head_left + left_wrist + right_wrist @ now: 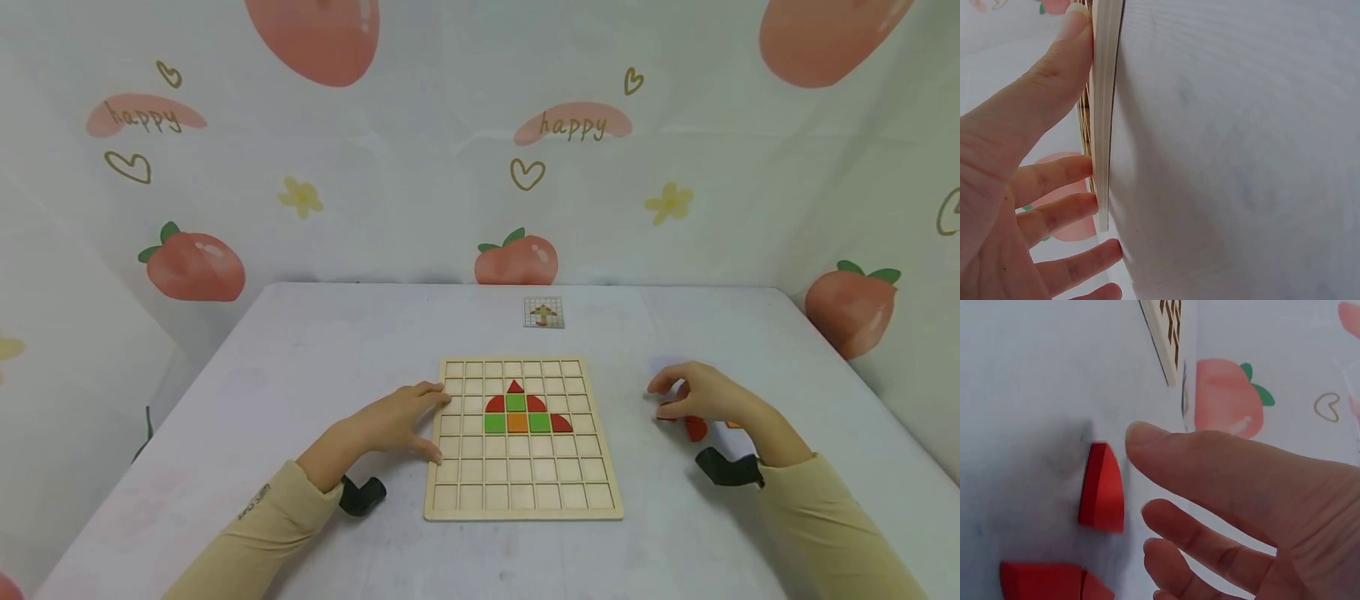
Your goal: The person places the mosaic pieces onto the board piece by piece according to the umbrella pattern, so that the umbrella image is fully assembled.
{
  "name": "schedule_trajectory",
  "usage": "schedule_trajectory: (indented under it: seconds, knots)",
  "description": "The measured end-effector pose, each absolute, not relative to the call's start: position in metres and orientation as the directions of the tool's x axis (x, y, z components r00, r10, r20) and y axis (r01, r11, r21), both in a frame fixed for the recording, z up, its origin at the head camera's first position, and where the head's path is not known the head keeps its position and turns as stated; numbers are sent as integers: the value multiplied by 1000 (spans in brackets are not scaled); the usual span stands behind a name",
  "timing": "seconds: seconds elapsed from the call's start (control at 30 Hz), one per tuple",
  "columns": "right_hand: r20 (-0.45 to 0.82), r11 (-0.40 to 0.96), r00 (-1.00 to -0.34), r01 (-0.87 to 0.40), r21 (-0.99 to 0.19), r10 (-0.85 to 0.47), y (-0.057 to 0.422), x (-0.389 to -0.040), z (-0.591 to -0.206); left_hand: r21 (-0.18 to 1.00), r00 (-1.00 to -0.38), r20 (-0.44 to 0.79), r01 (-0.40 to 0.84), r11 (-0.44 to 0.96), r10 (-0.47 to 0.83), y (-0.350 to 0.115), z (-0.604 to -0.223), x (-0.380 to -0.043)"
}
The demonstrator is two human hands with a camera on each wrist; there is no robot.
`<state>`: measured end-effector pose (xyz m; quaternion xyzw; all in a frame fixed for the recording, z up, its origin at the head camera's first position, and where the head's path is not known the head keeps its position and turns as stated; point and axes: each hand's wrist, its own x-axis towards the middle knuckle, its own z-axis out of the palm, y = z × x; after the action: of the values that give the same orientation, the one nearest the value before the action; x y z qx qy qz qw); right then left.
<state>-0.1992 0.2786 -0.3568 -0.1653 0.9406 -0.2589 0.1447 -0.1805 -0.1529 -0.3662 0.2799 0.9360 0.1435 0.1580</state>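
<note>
A wooden grid board lies flat on the table, with red, green and orange tiles set in its upper middle squares. At its left edge, my left hand rests with spread fingers; the left wrist view shows the thumb and fingers against the board's side. To the right of the board, my right hand hovers over loose red pieces. In the right wrist view a red curved-edge piece stands just off the thumb tip, and more red pieces lie nearby. Nothing is between the right fingers.
A small pattern card lies behind the board. An orange piece shows partly beneath my right wrist. Black wrist mounts hang below both wrists. A printed cloth closes off the table's back.
</note>
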Motion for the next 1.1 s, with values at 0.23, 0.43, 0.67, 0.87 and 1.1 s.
schedule_trajectory:
  seconds: [0.23,0.43,0.67,0.87,1.1]
  knots:
    - [-212,804,-896,-221,-551,-391,290,-196,-360,356,-791,-214,483,800,573,-153,-366,-180]
    - [-245,791,-888,-185,-584,-389,292,-194,-361,353,-791,-221,481,802,571,-153,-365,-180]
    - [-234,793,-888,-203,-574,-396,293,-194,-362,351,-786,-211,493,796,581,-153,-365,-180]
    - [-198,793,-884,-256,-553,-424,294,-195,-364,346,-784,-207,501,793,585,-154,-365,-180]
    - [-123,794,-887,-327,-512,-445,293,-195,-365,350,-786,-207,497,794,583,-154,-364,-180]
